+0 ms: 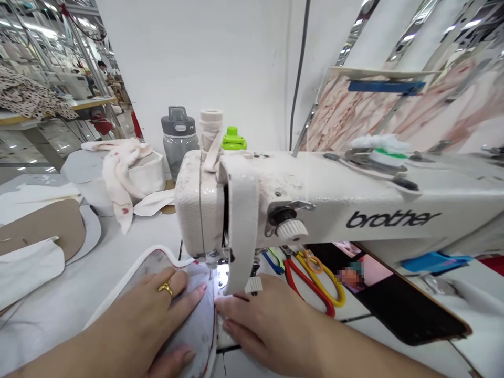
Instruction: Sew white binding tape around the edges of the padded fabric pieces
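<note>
My left hand (151, 310), with a gold ring, lies palm down and spread on a grey-white fabric piece (192, 336) with a pale and red bound edge. Its fingertips press the cloth just left of the needle area. On the other side, my right hand (271, 320) has its fingers stretched toward the fabric's right edge, touching it below the presser area; part of this hand is hidden behind the machine. A white Brother sewing machine (214, 210) stands over the cloth, its small lamp lit at the needle. Whether the right fingertips pinch the edge is unclear.
Right of the needle lie red-handled scissors (309, 286), yellow-handled scissors (334, 289) and a phone (417, 310) showing a picture. Cut fabric pieces (43, 226) and a rolled cloth (145, 173) are at left. A grey bottle (180, 144) stands behind the machine.
</note>
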`<state>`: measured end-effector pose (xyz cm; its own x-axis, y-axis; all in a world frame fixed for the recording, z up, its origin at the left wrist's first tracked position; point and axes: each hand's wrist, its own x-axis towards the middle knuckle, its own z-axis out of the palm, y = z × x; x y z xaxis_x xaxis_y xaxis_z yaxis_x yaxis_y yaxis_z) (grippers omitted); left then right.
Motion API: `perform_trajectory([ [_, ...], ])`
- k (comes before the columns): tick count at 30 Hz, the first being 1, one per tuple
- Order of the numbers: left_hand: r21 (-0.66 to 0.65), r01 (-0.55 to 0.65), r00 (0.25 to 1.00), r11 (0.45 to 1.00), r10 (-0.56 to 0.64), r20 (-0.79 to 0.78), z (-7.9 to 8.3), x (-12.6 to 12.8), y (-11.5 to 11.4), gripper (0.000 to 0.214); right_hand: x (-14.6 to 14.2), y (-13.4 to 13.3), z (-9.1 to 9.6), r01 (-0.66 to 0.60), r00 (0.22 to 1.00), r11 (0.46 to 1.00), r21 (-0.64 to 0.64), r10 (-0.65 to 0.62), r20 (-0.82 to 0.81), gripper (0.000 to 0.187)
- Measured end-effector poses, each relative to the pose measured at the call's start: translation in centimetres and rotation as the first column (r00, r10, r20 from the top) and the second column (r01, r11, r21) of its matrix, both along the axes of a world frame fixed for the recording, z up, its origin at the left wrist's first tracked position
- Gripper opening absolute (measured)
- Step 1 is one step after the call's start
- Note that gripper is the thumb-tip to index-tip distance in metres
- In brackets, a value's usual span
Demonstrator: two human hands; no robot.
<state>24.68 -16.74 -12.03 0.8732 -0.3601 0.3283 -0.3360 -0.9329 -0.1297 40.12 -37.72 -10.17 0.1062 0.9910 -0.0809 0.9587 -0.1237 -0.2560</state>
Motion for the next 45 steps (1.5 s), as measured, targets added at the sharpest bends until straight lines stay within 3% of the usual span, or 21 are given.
perform_trajectory([
  [10, -0.064, -0.035, 0.996, 0.997, 0.030, -0.086, 1.2, 0.4, -1.0, 0.053, -0.7, 0.4, 0.3, 0.021, 0.988, 0.999, -0.034, -0.016, 0.152, 0.021],
  [17, -0.060, -0.061, 0.992, 0.996, 0.054, -0.112, 1.2, 0.6, -1.4, 0.050, -0.9, 0.5, 0.5, 0.042, 0.986, 0.997, -0.070, -0.030, 0.163, 0.020],
  [21, -0.027, -0.049, 0.997, 0.998, 0.048, -0.058, 0.8, 0.6, -1.3, 0.052, -0.9, 0.5, 0.6, 0.065, 0.988, 0.995, -0.074, -0.053, 0.148, 0.022],
  [25, 0.003, -0.085, 0.991, 0.996, 0.085, -0.102, 0.4, 0.5, -1.0, 0.051, -0.9, 0.4, 0.4, 0.081, 0.988, 0.994, -0.072, -0.071, 0.137, 0.024],
  [30, 0.030, -0.087, 0.991, 0.996, 0.089, -0.096, 0.1, 0.7, -0.7, 0.042, -0.7, 0.4, -0.3, 0.121, 0.986, 0.993, 0.000, -0.120, 0.119, 0.030],
  [35, 0.001, -0.114, 0.981, 0.994, 0.112, -0.161, -0.8, 1.3, -0.2, 0.043, -0.7, 0.4, -0.4, 0.140, 0.985, 0.989, 0.043, -0.143, 0.093, 0.030],
  [41, -0.070, -0.211, 0.974, 0.975, 0.203, -0.104, -2.6, 1.4, -0.7, 0.044, -0.6, 0.3, -0.7, 0.114, 0.988, 0.990, 0.089, -0.123, 0.097, 0.029],
  [45, -0.066, -0.210, 0.974, 0.975, 0.203, -0.097, -2.8, 1.7, -0.5, 0.042, -0.6, 0.3, -0.9, 0.107, 0.988, 0.989, 0.098, -0.117, 0.104, 0.030],
])
